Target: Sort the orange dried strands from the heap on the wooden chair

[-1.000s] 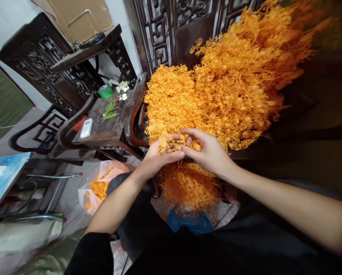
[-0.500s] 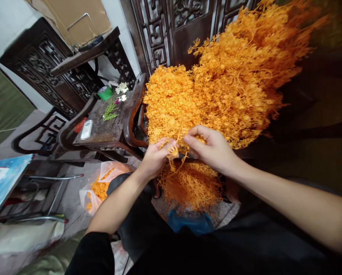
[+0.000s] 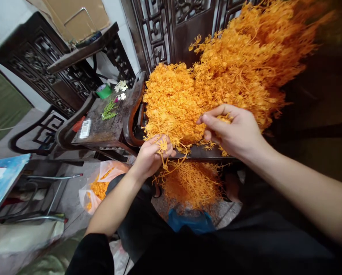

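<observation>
A large heap of orange plastic sprigs [image 3: 173, 99] lies on the dark wooden seat, with a taller bunch [image 3: 242, 65] to its right. My left hand [image 3: 152, 154] is closed on an orange sprig [image 3: 162, 145] at the near edge of the heap, its thin stems hanging toward my knees. Over the right part of the heap is my right hand [image 3: 234, 128], its thumb and index finger pinched together; whatever they hold is too small to make out. Below, between my legs, orange stems [image 3: 192, 185] fill a blue bag [image 3: 190, 221].
A dark wooden side table [image 3: 102, 128] at the left carries green tape [image 3: 104, 91], green stems [image 3: 109, 110] and white flowers [image 3: 120, 86]. A pink plastic bag [image 3: 113, 172] with orange pieces stands on the floor. Carved chair backs rise behind.
My right hand has moved right and slightly up, away from my left hand. My left hand has shifted slightly left and still holds the sprig.
</observation>
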`<state>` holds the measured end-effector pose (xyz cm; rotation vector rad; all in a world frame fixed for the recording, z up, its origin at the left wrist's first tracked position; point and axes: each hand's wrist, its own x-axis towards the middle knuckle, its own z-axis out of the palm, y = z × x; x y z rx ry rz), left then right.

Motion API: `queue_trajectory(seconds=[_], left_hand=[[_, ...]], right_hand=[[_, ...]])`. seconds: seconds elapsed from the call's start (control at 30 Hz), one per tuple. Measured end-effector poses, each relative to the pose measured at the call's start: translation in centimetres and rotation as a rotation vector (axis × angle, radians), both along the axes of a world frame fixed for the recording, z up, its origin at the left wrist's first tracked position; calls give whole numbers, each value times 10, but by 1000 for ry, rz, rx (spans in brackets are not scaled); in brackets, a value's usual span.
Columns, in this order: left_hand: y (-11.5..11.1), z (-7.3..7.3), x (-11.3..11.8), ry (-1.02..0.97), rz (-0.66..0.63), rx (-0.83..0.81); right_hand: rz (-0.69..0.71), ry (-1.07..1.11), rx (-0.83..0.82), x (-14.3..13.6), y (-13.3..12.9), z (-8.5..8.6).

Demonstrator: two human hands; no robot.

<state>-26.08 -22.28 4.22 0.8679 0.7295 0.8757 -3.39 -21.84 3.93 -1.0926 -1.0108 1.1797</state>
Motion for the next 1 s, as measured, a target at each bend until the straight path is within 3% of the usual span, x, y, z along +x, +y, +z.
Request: queue_trajectory(seconds=[0.1,0.3,0.53,0.6,0.73,0.77,0.83,0.93,1.0], left_hand=[[0,-1,0,-8,-24,-19],[-1,-1,2,-17,-61,-36],[-3,-5,9,37,-78,3],[-5,-5,10,34,-81,12],[-9,-4,7,3,-124,-11],[-9,-3,6,2,-97,4],[-8,-3,5,30,-18,28],[-6,-4,8,95,26,-9],[-4,-5,12,117,23,-21]], right_hand=[[114,-93,-54,-8,-12,-2],[349,-358,196,-9,-9,3],[444,-517,247,-18,-13,-2],[340,-761,312,-13,-10,-3],[-193,-1309,296,23,12,-1],[-285,-1307,282,33,18,0],[-290,-1135,246,45,23,3],[-57,-765,84,39,12,10],[81,-626,112,25,0,14]])
